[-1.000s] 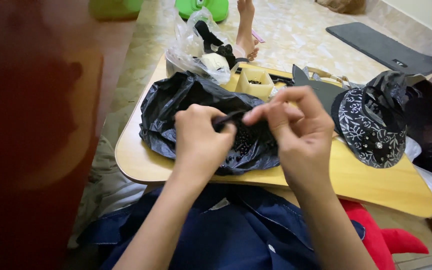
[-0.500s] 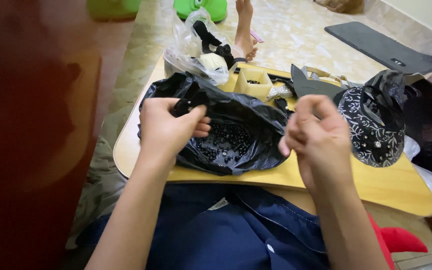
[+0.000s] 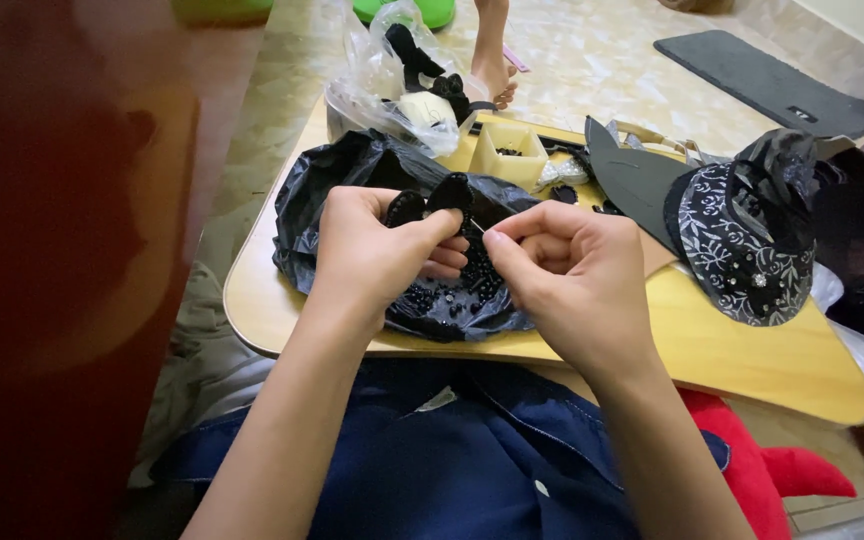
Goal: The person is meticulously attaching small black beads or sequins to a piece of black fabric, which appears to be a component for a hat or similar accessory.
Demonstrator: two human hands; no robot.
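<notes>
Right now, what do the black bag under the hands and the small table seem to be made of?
The black bag looks like thin plastic film: it is crinkled and shows glossy highlights. The table looks like wood or a wood-look board with a smooth, pale yellow finish and rounded corners; which one, I cannot tell.

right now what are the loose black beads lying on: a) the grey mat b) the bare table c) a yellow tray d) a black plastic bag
d: the black beads lie on the crumpled black plastic bag spread on the wooden table, just under the left hand and right hand.
</notes>
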